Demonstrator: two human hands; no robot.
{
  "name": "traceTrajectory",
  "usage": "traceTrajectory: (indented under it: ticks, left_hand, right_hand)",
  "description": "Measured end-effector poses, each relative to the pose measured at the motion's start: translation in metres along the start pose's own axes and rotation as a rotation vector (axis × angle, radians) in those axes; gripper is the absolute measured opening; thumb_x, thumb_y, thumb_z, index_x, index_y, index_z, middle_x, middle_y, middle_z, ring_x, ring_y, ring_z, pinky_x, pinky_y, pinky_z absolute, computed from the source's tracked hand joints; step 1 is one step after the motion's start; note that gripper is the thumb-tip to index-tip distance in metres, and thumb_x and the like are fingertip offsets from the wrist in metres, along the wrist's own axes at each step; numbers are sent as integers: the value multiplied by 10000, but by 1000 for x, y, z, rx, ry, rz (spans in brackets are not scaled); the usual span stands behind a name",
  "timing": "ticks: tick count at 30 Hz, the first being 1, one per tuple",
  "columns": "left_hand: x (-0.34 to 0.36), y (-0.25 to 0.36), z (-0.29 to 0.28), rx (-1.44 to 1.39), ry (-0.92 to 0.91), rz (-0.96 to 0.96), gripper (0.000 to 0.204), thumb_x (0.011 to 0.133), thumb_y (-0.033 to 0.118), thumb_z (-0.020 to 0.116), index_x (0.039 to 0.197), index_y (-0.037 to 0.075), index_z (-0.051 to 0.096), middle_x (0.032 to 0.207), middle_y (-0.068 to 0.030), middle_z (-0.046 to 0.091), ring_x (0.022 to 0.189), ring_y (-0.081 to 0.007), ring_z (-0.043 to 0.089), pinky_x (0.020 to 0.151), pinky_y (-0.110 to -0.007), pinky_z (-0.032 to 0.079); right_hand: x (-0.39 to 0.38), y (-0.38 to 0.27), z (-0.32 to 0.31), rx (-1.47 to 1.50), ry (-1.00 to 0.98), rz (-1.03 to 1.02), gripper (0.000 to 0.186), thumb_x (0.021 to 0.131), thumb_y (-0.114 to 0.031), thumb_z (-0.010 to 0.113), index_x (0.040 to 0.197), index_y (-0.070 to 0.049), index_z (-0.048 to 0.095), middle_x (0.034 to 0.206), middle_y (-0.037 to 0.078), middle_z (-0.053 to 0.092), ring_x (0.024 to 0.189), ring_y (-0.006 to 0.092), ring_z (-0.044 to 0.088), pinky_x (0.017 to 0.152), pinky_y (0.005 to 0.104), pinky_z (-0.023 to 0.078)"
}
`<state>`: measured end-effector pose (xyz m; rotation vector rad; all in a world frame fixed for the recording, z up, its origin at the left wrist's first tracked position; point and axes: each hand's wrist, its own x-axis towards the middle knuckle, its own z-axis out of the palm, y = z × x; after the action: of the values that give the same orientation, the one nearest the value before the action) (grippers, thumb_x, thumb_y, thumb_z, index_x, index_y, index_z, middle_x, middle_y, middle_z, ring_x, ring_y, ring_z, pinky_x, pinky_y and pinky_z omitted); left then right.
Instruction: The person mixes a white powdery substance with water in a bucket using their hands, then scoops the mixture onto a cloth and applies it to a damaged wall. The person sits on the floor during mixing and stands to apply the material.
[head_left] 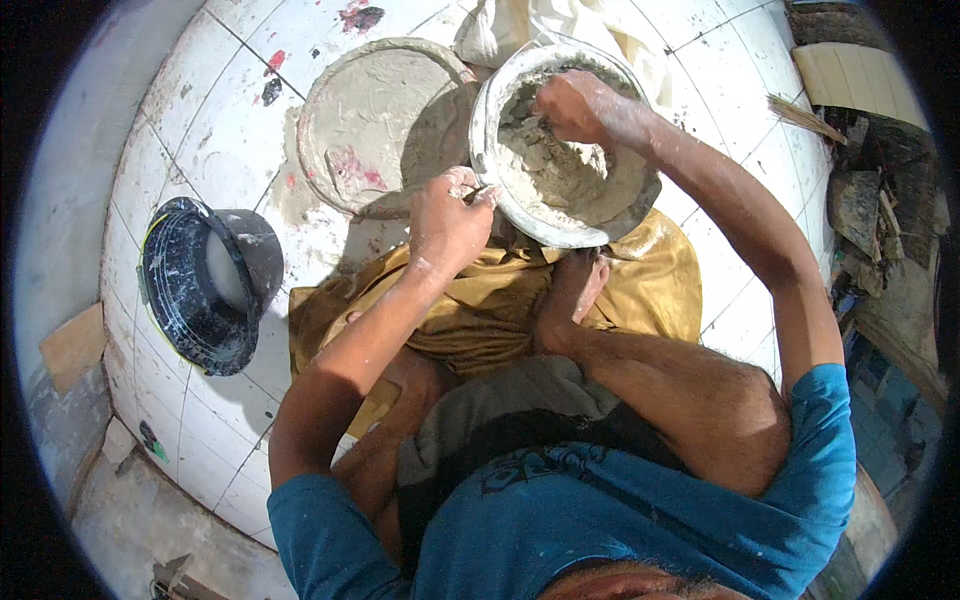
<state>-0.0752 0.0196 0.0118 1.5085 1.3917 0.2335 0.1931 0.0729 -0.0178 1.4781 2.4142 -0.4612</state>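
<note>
In the bucket, grey paste lies nearward of my right hand, fingers curled, hold unclear; my left hand bunches its fingers beside the left rim.

Right hand has fingertips hidden inside basin, grip unclear. Left hand, just left of basin: rim contact can't be told. White cloth beyond basin is cut by top edge.
</note>
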Motion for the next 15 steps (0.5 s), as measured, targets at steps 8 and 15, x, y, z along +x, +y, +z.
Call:
traceTrajectory:
  ticks: [8,15]
  left_hand:
    - [-2,-1,6,-27,46,17,243,889,196,775,1031,0,756,967,-165,784,896,-291,751,827,-395,551]
    - [-4,0,1,16,26,-10,260,887,212,759,1053,13,762,985,-193,775,931,-341,742,848,-435,550]
  right_hand:
    - [-17,45,32,381,-135,-92,364,716,-116,745,1063,-9,722,1001,206,669,979,387,653,882,506,522]
    - [-106,-56,-86,58,-58,42,239,752,-10,681,977,-46,753,813,117,686,725,349,715,661,462,586]
